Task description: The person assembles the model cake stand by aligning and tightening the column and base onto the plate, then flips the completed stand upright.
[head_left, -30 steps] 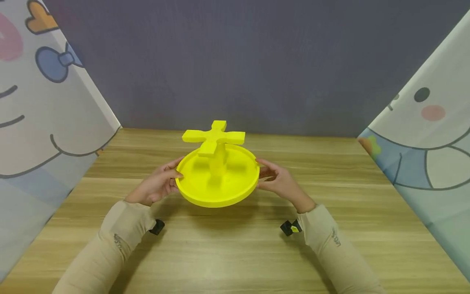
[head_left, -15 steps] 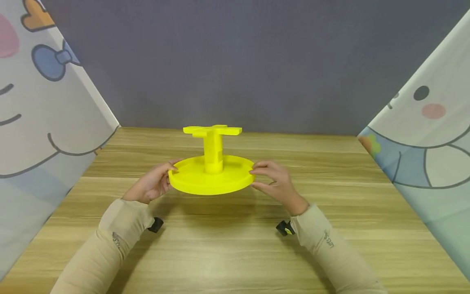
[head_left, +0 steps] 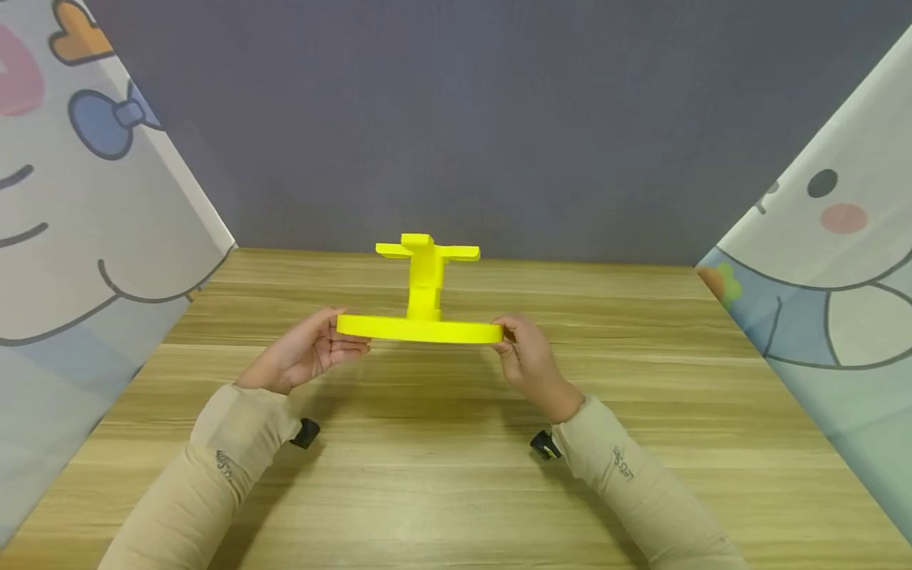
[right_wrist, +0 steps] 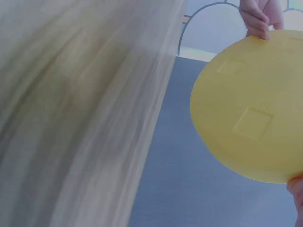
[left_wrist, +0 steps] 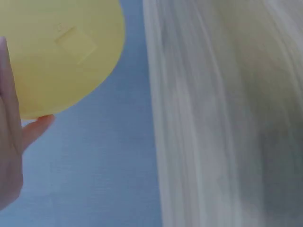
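A yellow round plastic dish [head_left: 420, 329] with a low rim is held up off the table between the two hands. From its centre rises a post [head_left: 424, 289] topped by a cross-shaped piece [head_left: 427, 249]. The head view catches the dish nearly edge-on, its inside hidden. My left hand [head_left: 309, 352] holds the left edge, some fingers reaching under it. On the opposite edge, my right hand [head_left: 527, 360] pinches the rim. Both wrist views look at the flat underside [left_wrist: 61, 56], marked with a square outline; the left hand [right_wrist: 262, 16] also appears in the right wrist view.
A wood-grain table [head_left: 427, 475] lies below the dish. Behind it stands a dark grey-blue panel [head_left: 463, 127]. Cartoon-printed panels flank the left [head_left: 107, 237] and right [head_left: 841, 261] sides. Small black devices [head_left: 305, 433] show at both cuffs.
Between the hands, the dish has tipped from showing its inside, through a flatter angle, to nearly edge-on. The right hand has shifted slightly and changed its finger placement on the rim.
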Action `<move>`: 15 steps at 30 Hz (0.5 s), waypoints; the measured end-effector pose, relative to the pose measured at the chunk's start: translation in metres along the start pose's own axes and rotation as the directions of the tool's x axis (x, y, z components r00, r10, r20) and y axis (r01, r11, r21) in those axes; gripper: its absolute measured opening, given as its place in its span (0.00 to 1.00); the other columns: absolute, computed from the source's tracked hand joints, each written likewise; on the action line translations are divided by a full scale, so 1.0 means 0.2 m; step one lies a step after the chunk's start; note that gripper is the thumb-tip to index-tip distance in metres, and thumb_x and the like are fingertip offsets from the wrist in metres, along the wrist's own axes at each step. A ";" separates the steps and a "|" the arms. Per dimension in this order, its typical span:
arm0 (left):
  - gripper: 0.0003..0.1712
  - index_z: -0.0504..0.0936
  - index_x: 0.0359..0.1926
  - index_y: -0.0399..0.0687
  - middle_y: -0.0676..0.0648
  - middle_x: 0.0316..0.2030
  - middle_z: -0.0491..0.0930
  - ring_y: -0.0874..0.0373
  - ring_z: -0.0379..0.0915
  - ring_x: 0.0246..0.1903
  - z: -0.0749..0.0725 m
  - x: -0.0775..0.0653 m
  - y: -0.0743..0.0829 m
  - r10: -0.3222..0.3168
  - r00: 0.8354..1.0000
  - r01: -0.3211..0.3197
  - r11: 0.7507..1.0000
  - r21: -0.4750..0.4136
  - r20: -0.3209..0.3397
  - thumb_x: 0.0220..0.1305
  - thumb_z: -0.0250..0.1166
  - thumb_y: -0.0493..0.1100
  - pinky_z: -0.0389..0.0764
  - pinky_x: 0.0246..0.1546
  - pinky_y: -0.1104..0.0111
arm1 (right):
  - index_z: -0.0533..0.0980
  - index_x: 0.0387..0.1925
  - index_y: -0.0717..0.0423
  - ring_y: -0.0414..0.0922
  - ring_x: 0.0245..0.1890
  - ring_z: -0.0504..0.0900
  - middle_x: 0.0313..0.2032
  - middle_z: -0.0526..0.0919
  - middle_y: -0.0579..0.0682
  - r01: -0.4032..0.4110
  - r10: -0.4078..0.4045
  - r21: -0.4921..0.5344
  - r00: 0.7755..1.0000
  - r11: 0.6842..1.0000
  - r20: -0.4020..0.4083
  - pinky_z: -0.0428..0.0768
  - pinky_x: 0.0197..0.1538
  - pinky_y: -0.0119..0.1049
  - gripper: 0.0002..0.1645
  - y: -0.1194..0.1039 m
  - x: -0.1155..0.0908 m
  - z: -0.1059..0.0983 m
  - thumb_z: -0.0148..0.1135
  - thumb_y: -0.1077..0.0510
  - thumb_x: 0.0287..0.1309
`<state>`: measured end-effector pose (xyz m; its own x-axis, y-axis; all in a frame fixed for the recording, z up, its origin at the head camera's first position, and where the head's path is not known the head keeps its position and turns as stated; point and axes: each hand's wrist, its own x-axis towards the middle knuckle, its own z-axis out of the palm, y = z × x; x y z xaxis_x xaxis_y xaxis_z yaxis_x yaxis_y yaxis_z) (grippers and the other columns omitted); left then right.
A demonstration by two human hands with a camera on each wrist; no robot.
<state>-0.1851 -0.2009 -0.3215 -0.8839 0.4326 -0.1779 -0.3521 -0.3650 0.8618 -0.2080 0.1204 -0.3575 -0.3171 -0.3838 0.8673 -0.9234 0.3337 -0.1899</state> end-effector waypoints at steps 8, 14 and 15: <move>0.27 0.65 0.64 0.36 0.48 0.32 0.82 0.63 0.75 0.25 0.02 -0.02 0.04 0.144 0.987 -0.088 0.856 0.509 -0.071 0.76 0.45 0.51 0.81 0.33 0.71 | 0.69 0.40 0.78 0.45 0.28 0.77 0.32 0.77 0.67 -0.331 0.347 0.206 0.936 0.921 -0.051 0.76 0.31 0.23 0.34 0.01 -0.04 -0.02 0.46 0.45 0.60; 0.34 0.54 0.71 0.33 0.37 0.55 0.74 0.68 0.75 0.40 -0.03 -0.03 -0.01 0.434 0.900 -0.301 0.554 0.776 0.039 0.70 0.56 0.37 0.78 0.39 0.76 | 0.68 0.42 0.80 0.33 0.31 0.72 0.32 0.76 0.65 -0.441 0.478 0.368 0.878 0.819 -0.011 0.73 0.34 0.21 0.39 -0.01 -0.02 -0.03 0.49 0.42 0.55; 0.34 0.55 0.71 0.33 0.42 0.54 0.77 0.68 0.76 0.43 -0.03 -0.03 -0.02 0.466 0.880 -0.364 0.537 0.761 0.092 0.68 0.58 0.34 0.78 0.41 0.76 | 0.68 0.43 0.81 0.33 0.30 0.72 0.32 0.76 0.63 -0.463 0.501 0.393 0.865 0.795 0.005 0.74 0.34 0.22 0.39 -0.01 -0.02 -0.04 0.50 0.42 0.55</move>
<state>-0.1803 -0.2070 -0.3262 -0.9137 0.2860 0.2888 0.3669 0.2746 0.8888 -0.2027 0.1271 -0.3566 -0.7383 -0.1695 0.6529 -0.6722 0.1045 -0.7330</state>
